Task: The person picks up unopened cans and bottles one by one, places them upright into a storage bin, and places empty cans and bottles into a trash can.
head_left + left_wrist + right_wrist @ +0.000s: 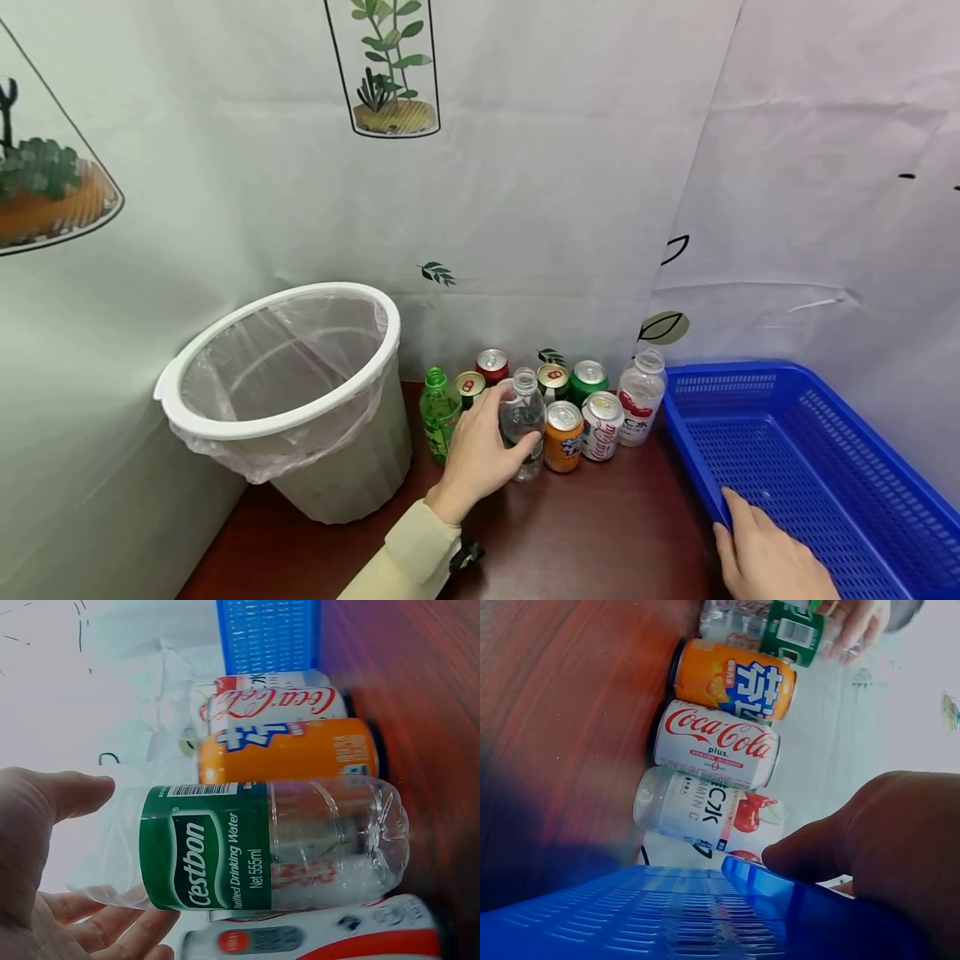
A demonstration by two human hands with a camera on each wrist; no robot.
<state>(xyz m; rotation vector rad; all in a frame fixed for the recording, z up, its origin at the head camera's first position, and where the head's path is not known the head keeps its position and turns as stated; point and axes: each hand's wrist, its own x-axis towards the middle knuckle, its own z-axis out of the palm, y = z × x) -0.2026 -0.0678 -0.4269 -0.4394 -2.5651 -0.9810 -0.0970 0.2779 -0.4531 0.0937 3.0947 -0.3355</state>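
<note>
In the head view my left hand (pixel 478 450) reaches around a clear water bottle (pixel 529 415) with a green Cestbon label, standing upright on the table. The left wrist view shows the thumb (pixel 82 791) straight and apart from the bottle, and the other fingers partly hidden behind it. My right hand (pixel 776 550) grips the left rim of a blue plastic basket (pixel 693 454), thumb outside; its other fingers are partly hidden in the right wrist view. Beside the bottle stand an orange soda can (pixel 563 437) and a white Coca-Cola can (pixel 602 427).
A white bin (pixel 352 467) with a clear liner stands at the left. A green bottle (pixel 439 412), a red-topped can (pixel 492 364), a green can (pixel 588 379) and a cherry-labelled bottle (pixel 641 396) stand near the wall. The dark red table (pixel 592 533) extends in front.
</note>
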